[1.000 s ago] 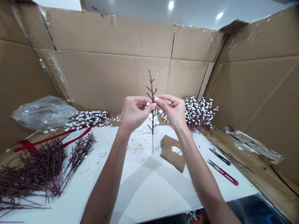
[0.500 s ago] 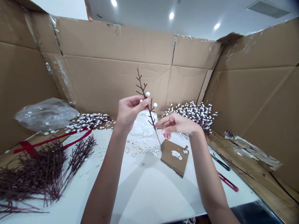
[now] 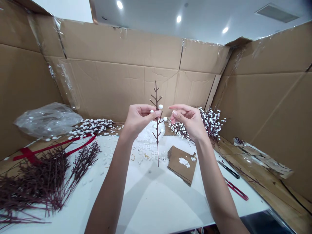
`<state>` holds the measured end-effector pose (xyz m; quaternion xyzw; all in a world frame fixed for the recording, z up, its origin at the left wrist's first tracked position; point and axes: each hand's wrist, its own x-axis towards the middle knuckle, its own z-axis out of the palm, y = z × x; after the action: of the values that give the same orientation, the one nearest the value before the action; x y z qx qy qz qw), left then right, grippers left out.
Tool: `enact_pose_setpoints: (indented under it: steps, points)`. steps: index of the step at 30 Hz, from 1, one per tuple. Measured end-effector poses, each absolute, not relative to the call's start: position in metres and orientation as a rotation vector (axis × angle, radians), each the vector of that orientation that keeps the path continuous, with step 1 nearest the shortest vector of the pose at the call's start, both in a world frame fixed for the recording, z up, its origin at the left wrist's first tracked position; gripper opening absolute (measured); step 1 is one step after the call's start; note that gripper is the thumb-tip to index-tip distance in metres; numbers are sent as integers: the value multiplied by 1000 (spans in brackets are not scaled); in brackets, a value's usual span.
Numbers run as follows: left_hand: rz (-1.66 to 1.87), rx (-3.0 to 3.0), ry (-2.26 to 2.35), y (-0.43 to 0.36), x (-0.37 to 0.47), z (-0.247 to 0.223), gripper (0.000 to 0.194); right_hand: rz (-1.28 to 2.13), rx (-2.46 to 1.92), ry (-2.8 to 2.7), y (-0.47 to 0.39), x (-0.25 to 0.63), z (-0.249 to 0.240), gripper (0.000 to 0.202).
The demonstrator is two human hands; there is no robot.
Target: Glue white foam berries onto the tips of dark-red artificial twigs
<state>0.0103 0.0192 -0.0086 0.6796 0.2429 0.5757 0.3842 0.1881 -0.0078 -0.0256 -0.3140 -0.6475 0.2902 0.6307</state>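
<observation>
Between thumb and fingers, my left hand [image 3: 141, 119] pinches a brown artificial twig [image 3: 158, 138], which stands nearly upright over the table. Several white balls sit on its middle and lower side shoots, one white ball [image 3: 161, 106] just above my thumb; the upper shoots are bare. My right hand [image 3: 186, 118] is just right of the twig, apart from it, fingers loosely bent and thumb separate, with nothing visible in them. Below it lies a cardboard piece [image 3: 181, 167] bearing a white paste-like patch [image 3: 184, 162]. Loose white balls [image 3: 148, 152] are scattered behind the twig's stem.
A heap of bare brown twigs [image 3: 36, 178] and a red ribbon [image 3: 30, 155] lie left. White-berried bunches [image 3: 95, 126] [image 3: 211, 122] rest at the back, near a clear plastic bag [image 3: 47, 119]. A black cutter [image 3: 229, 169] and red tool [image 3: 236, 189] lie right. Cardboard walls [image 3: 117, 81] surround the table.
The twig has swung from leaning to nearly upright, and its lower tip has moved left. My right hand has risen from beside the lower stem to the height of my left hand.
</observation>
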Motion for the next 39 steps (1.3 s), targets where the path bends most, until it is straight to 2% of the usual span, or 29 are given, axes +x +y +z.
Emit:
enact_pose_setpoints:
  steps: [8, 15, 28, 30, 34, 39]
  points:
    - [1376, 1884, 643, 11, 25, -11, 10, 545, -580, -1423, -3, 176, -30, 9]
    - [1417, 1954, 671, 12, 28, -14, 9, 541, -636, -1410, 0, 176, -30, 19]
    - [1432, 1757, 597, 19, 24, -13, 13, 568, -664, -1351, -3, 193, -25, 22]
    - [1486, 1646, 548, 25, 17, -12, 16, 667, -735, -1461, -8, 205, -22, 27]
    - [1582, 1456, 386, 43, 4, -14, 21, 1156, -920, -1988, -11, 205, -23, 39]
    - [1621, 1365, 302, 52, 1, -17, 26, 1401, -738, -2200, 0, 176, -34, 21]
